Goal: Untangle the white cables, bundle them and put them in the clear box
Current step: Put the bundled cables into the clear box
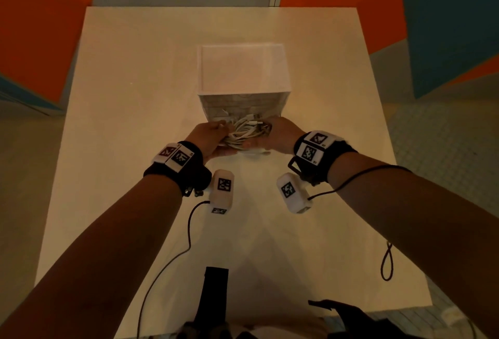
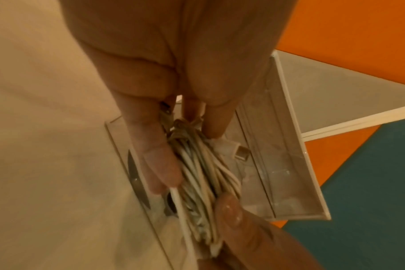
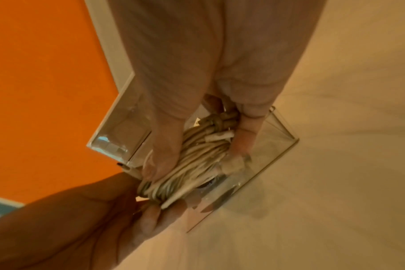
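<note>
Item: bundle of coiled white cables (image 1: 244, 133), knotted at one end, held between both hands at the near wall of a clear rectangular plastic box (image 1: 244, 74) on a pale cream tabletop (image 1: 135, 95).

Markings: black-and-white square code tags on the black wrist straps (image 1: 321, 149) and on the two white camera housings (image 1: 222, 190) below the wrists; no readable lettering or brand on any item.

Grip, left hand (image 1: 209, 140): fingers curled round the left end of the bundle. Grip, right hand (image 1: 280, 134): fingers and thumb curled round the right end.

Head view: box stands just beyond the grip, its far part bare; bundle overlaps the near wall, so whether it is inside cannot be told from here.

Left wrist view: cable loops (image 2: 197, 173) run between thumb and fingers; a white plug with a metal tip (image 2: 239, 154) lies right of the grip, against the clear wall (image 2: 287, 164).

Right wrist view: the knot (image 3: 222, 120) sits at the top of the bundle between the fingers; white connector ends (image 3: 219, 137) project beside it; box floor and corner (image 3: 278, 146) show beneath the grip.
</note>
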Demonstrator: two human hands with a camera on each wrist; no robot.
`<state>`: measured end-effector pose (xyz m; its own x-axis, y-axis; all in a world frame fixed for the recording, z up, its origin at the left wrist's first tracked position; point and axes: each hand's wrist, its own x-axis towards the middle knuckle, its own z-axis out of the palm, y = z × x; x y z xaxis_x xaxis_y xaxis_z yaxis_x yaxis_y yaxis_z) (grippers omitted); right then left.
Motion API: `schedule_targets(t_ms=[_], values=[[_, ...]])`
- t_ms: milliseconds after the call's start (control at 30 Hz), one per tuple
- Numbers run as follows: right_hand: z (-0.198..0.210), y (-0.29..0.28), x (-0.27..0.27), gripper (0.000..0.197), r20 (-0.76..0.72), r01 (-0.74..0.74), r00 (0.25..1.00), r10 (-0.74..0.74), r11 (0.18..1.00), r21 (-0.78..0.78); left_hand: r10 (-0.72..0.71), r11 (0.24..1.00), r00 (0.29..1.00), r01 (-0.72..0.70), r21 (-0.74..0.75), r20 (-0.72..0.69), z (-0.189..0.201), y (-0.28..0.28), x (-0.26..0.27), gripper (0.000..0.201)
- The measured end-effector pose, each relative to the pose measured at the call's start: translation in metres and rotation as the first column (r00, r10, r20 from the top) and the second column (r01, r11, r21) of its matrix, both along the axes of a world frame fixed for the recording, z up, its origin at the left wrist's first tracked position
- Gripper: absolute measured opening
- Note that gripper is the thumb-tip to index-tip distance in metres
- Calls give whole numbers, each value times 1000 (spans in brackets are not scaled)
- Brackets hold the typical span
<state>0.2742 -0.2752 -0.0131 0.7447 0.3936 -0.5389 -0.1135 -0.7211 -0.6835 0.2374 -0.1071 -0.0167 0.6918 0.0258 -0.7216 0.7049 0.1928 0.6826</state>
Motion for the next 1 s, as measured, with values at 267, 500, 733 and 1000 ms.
schedule_targets(t_ms=[267, 500, 733, 1000], values=[[2, 1, 1, 104, -116, -24, 993, 19, 999, -48, 130, 991, 982, -132, -11, -135, 5, -4, 5, 11], [3, -5, 9, 91, -55, -102, 994, 97, 991, -83, 205, 976, 966, -215, -46, -156, 5, -7, 5, 15], [-5, -4, 11, 79, -81, 35, 996, -36, 999, -14, 224, 971, 960, -235, -51, -170, 3, -9, 7, 17], [-16, -11, 8, 72, -223, 62, 974, -41, 994, 89, 186, 971, 970, -206, -123, -159, -3, -3, 5, 4]])
